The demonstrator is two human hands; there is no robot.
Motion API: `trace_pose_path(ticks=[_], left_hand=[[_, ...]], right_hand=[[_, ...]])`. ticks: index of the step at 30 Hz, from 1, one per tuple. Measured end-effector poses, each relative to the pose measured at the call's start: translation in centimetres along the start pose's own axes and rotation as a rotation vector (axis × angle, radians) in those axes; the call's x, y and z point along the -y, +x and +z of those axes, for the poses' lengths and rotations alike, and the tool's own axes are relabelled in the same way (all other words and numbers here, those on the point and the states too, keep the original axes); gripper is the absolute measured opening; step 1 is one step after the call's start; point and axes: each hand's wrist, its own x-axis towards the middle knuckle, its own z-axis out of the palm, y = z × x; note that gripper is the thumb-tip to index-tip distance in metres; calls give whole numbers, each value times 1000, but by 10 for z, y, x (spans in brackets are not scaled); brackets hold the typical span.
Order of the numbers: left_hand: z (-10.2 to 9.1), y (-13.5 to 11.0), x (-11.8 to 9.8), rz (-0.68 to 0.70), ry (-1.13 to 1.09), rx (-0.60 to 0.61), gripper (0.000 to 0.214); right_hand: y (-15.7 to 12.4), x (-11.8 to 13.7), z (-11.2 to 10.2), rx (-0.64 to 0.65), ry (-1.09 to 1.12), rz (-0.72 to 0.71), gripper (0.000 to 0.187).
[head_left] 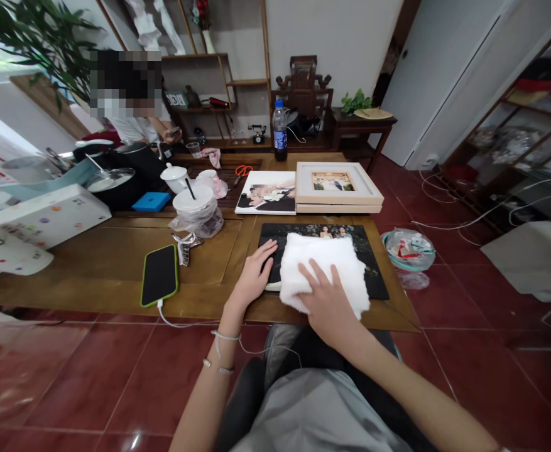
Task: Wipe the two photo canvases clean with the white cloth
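A dark photo panel (pixel 374 276) with two people pictured on it lies flat at the table's near edge. A fluffy white cloth (pixel 322 257) covers much of its middle. On top of that cloth rests my right hand (pixel 329 304), its fingers spread and pressing down. My left hand (pixel 255 273) lies at the panel's left edge with fingers stretched out and the fingertips on the panel. A thin white strip shows between the left hand and the cloth; what it belongs to is hidden.
Beyond the panel lie a white-edged photo print (pixel 268 194) and stacked framed pictures (pixel 338 185). Leftward are a charging phone (pixel 159 276), a lidded plastic cup (pixel 195 204), orange scissors (pixel 244 170) and a cola bottle (pixel 279 132). A person (pixel 134 129) sits at the far left.
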Motion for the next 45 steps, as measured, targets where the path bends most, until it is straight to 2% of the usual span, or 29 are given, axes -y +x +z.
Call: trace_pose_path(ticks=[3, 6, 9, 11, 13, 15, 20, 22, 25, 29, 35, 40, 45], left_hand=[[0, 0, -1, 2, -5, -8, 36], [0, 0, -1, 9, -8, -14, 36], [2, 0, 1, 17, -14, -23, 35], [2, 0, 2, 22, -23, -25, 35], [1, 0, 2, 16, -36, -22, 36], [0, -1, 1, -5, -63, -11, 38], [-5, -7, -3, -44, -129, -10, 46], [-5, -8, -4, -48, -120, -32, 47], [-3, -7, -3, -71, -92, -47, 47], [-1, -3, -3, -12, -23, -13, 40], [0, -2, -1, 46, 2, -20, 35], [1, -2, 0, 41, 5, -23, 34], [1, -2, 0, 32, 4, -22, 34]], right_hand=[[-30, -10, -15, 73, 102, -22, 43], [-44, -43, -26, 74, 121, 22, 49], [-41, -74, -25, -2, 28, 152, 43], [-29, -81, -19, -73, -40, 241, 42], [-14, -73, -12, -140, -77, 297, 43], [0, -52, -3, -181, -63, 284, 44], [15, 9, 10, -117, 103, -28, 33], [11, 21, 11, -77, 149, -120, 30], [-3, 21, 7, -38, 222, -129, 33], [-26, 2, -1, -69, 264, 19, 44], [-42, -47, -1, -168, 144, 207, 40], [-29, -78, -4, -219, 103, 349, 43], [3, -87, -7, -197, 122, 374, 48]])
